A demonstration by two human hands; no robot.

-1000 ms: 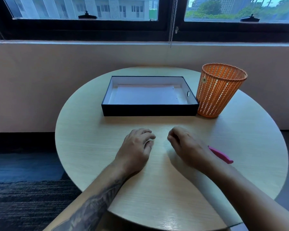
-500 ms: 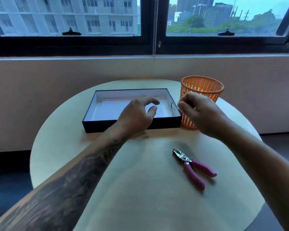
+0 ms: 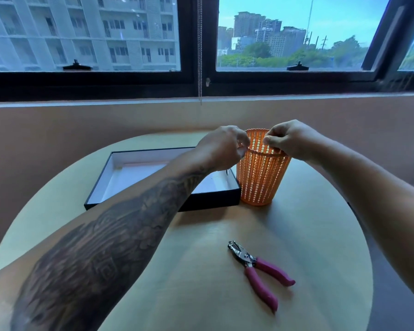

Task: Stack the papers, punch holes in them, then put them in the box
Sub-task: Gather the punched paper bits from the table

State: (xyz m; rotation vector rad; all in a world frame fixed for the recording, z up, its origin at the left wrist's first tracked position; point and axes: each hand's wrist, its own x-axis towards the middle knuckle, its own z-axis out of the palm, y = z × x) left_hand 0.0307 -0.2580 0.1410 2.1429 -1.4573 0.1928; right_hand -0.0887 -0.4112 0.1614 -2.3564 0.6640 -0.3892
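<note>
A black box [image 3: 210, 202] with a white inside sits at the back of the round table, and white paper [image 3: 134, 174] lies flat in it. Right beside the box stands an orange mesh basket [image 3: 261, 180]. My left hand [image 3: 221, 146] curls its fingers on the basket's left rim. My right hand [image 3: 290, 139] grips the rim from the right, fingers bent over the edge. A hole punch with pink handles [image 3: 258, 271] lies on the table in front, apart from both hands. My tattooed left forearm hides part of the box.
The round wooden table [image 3: 320, 223] drops off on every side. A low wall under the window [image 3: 81, 44] runs close behind the box and the basket. Dark floor shows to the left and right.
Both hands rose from the table near me, went forward past the box, and now hold the basket's rim. My view has tilted upward.
</note>
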